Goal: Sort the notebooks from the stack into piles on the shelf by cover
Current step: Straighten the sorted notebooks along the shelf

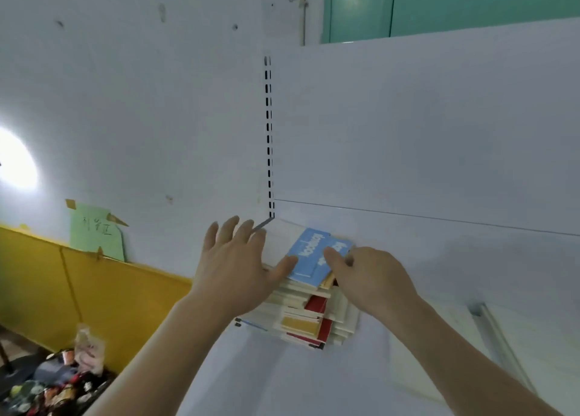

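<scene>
A tall stack of notebooks (309, 317) stands on the white shelf (439, 290), at its left end by the slotted upright. Its edges show white, red and yellow covers. On top lie two light-blue notebooks (309, 258) with white lettering, slightly offset. My left hand (233, 262) rests flat on the stack's left side, fingers spread, thumb touching the upper blue cover. My right hand (372, 274) is at the stack's right side, thumb on the blue cover and fingers curled around its right edge.
The shelf's white surface runs to the right of the stack. A slotted upright (269, 139) rises behind the stack. Left of the shelf are a yellow wall panel (94, 293), a taped green paper (95, 232) and a heap of clutter (59, 381) below.
</scene>
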